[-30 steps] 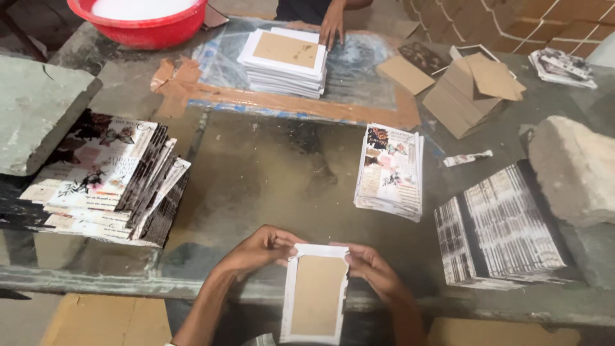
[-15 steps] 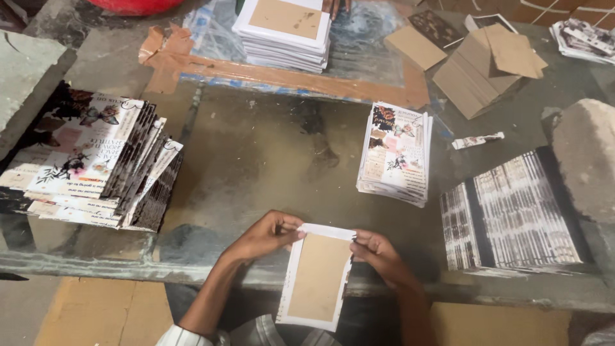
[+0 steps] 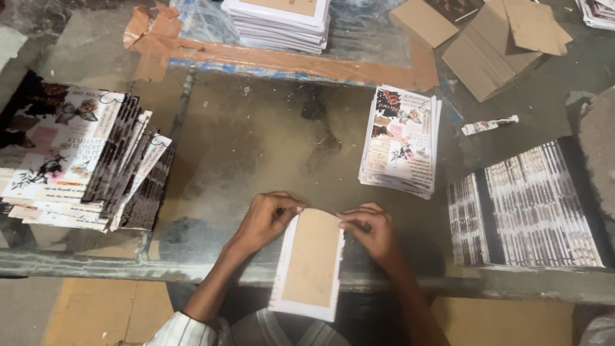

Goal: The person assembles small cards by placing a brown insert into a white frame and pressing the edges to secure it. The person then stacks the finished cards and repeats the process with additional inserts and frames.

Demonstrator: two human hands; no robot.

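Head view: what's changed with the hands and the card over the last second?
The camera tilted down, so the far stack and red basin slid out of view. Both hands, left and right, kept their pinch on the top edge of the brown-faced card, which now bows up a little there. The printed stacks and the table stayed as they were.

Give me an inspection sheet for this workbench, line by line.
Surface: scuffed grey tabletop, brown tape strip along the far side.
Job's things: white-edged brown card panel, pinched at its top corners.
Clutter: printed floral cover stacks, left and centre; striped stack; brown cardboard pieces; small white tube.
Grippers: left hand and right hand both grip the panel.
Cables: nothing seen.
Surroundings: white panel stack opposite.
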